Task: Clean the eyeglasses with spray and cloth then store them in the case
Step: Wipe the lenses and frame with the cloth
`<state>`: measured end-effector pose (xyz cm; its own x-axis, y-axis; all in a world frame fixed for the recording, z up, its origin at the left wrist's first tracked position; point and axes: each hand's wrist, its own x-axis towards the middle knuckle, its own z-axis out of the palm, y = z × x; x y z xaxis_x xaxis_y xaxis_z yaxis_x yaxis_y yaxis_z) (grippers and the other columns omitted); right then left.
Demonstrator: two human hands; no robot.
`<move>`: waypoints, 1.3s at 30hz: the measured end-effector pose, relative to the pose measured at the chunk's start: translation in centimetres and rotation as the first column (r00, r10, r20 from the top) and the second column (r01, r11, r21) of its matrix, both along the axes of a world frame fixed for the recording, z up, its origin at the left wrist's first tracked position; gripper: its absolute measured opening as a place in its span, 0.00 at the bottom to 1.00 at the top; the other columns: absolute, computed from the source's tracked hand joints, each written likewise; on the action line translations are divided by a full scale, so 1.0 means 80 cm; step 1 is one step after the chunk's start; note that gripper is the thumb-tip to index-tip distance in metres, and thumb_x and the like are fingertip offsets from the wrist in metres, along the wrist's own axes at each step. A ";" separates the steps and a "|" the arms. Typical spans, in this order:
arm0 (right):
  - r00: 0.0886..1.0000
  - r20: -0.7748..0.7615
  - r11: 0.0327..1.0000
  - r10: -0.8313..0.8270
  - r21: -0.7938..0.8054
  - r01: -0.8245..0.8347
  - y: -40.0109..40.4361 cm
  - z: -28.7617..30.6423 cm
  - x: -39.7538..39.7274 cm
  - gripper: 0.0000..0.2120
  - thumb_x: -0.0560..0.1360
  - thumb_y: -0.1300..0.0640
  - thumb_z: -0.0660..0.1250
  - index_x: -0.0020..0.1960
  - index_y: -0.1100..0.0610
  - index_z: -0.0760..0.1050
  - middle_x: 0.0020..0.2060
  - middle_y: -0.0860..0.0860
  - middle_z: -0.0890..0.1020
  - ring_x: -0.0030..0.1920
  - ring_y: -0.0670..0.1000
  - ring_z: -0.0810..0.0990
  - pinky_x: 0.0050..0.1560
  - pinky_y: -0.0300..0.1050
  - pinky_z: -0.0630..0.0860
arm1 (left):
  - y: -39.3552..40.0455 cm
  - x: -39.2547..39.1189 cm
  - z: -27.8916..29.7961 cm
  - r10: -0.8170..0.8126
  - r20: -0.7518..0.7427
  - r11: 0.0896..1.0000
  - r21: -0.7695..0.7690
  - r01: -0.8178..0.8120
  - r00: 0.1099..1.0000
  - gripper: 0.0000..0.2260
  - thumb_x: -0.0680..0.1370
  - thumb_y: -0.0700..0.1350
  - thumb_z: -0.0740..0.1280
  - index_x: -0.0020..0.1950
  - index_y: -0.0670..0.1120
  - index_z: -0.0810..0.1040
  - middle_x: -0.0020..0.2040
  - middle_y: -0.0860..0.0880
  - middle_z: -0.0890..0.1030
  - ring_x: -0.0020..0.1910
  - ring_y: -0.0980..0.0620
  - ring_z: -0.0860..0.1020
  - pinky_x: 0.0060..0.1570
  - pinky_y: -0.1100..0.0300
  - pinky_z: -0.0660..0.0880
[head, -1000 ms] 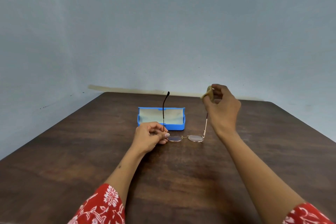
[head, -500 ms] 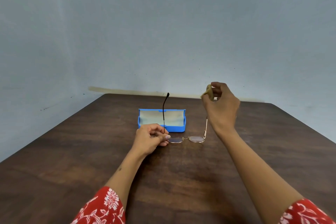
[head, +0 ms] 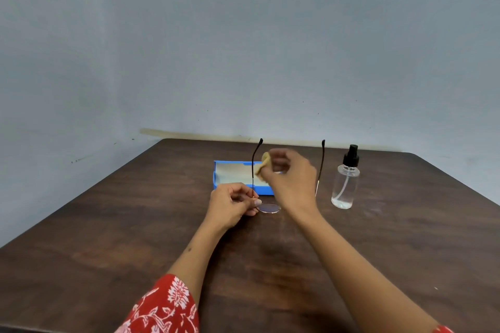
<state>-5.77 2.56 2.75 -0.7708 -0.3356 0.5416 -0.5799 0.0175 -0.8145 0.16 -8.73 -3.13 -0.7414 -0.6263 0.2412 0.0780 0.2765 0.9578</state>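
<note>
- Left hand [head: 233,205]: forearm reaches forward from a red floral sleeve [head: 165,308]; fingers curled, pinching the glasses [head: 268,207] at the hinge end of the frame.
- Right hand [head: 290,180]: raised above the lenses, palm down, motion-blurred; fingers bunched around a small yellow cloth [head: 263,163], which sticks out on the thumb side.
- Glasses: thin metal frame, lenses face down on the table [head: 108,238]; one round, tinted lens shows just right of the left fingertips, the other is hidden under the right hand. Both temple arms stand upright, dark and slim with curved tips, one on each side of the right hand.
- Case [head: 230,174]: blue, rectangular, open, pale lining; lies just beyond both hands, partly covered by the right one.
- Spray bottle [head: 345,184]: clear plastic, rounded shoulders, black pump top, a little liquid at the bottom; upright, right of the right hand, apart from the glasses.
- Table: dark brown wood, visible grain, slightly glossy.
</note>
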 end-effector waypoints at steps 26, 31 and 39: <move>0.997 0.058 0.999 0.044 0.010 -0.044 -0.021 0.008 0.006 0.10 0.66 0.64 0.72 0.46 0.56 0.81 0.32 0.43 0.81 0.35 0.38 0.80 0.43 0.33 0.77 | -0.001 0.000 -0.002 -0.040 -0.035 0.999 0.031 0.041 0.999 0.07 0.69 0.30 0.73 0.36 0.40 0.79 0.29 0.45 0.82 0.29 0.51 0.80 0.35 0.61 0.80; 0.996 0.092 0.989 0.023 0.145 -0.037 -0.021 -0.009 0.007 0.14 0.66 0.63 0.71 0.51 0.56 0.81 0.33 0.44 0.81 0.41 0.45 0.82 0.49 0.38 0.78 | 0.001 0.003 0.001 -0.052 -0.045 0.998 0.023 0.053 0.998 0.08 0.69 0.29 0.71 0.36 0.40 0.79 0.30 0.45 0.81 0.29 0.53 0.80 0.34 0.63 0.80; 0.996 0.051 0.998 0.068 0.009 -0.068 -0.020 0.016 0.007 0.09 0.66 0.64 0.71 0.40 0.51 0.79 0.32 0.43 0.82 0.38 0.42 0.82 0.43 0.34 0.78 | -0.003 -0.001 -0.002 -0.039 -0.043 0.999 0.021 0.040 0.998 0.05 0.69 0.32 0.73 0.38 0.39 0.80 0.30 0.45 0.82 0.30 0.49 0.81 0.39 0.58 0.81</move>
